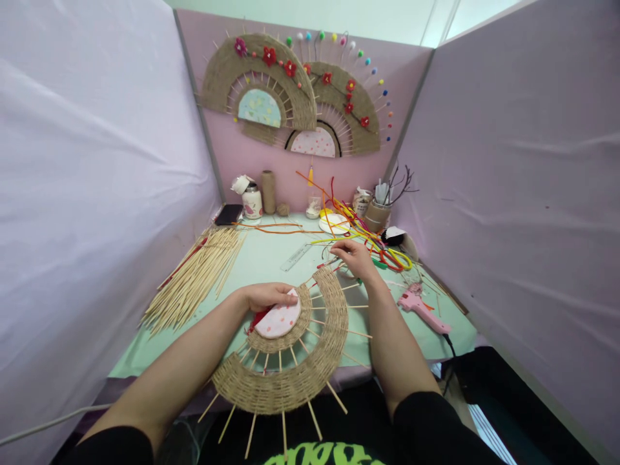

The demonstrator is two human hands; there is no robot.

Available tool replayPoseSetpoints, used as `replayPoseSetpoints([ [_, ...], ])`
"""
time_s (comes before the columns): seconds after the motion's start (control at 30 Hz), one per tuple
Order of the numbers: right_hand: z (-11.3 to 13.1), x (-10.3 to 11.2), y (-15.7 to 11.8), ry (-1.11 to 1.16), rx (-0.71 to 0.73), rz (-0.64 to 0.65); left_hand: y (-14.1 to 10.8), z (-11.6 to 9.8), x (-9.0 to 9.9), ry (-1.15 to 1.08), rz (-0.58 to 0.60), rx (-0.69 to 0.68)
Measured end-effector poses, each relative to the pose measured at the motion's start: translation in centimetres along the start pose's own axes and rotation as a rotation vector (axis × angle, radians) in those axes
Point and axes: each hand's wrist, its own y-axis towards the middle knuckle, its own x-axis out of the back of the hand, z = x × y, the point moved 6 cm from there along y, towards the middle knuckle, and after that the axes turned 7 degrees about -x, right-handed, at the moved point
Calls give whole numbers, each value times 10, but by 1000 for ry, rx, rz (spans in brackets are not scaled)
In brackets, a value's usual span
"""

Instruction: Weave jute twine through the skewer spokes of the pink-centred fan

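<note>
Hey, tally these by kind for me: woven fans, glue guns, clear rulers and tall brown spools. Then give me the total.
Woven fans: 3 (held fan in the left hand, upper left fan, upper right fan)
Glue guns: 1
Clear rulers: 1
Tall brown spools: 1
Total: 6

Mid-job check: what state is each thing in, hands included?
Left hand: closed on the woven fan.
Woven fan: held, stick ends jutting past its outer edge.
Right hand: raised, fingertips together; anything pinched unclear.
Thin sticks: loose pile, lying down.
Pipe cleaners: loose tangle.
Glue gun: lying down, cord attached.
Ruler: lying flat.
Twine cone: upright.
Wall fans: mounted, flower-trimmed.
</note>
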Motion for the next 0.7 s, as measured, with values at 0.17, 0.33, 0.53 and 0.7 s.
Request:
replayPoseSetpoints([
  [0.17,4,1,-2,153,-66,17,1,-7,7,7,-99,-57],
  [0.33,-5,6,-1,335,-163,-39,0,-11,7,-16,-77,-119],
  [0.53,-11,-7,-3,341,-281,59,0,-17,9,-38,-115,-203],
  [0.7,-6,-14,-5,301,-278,99,-1,-19,7,-42,-120,-206],
])
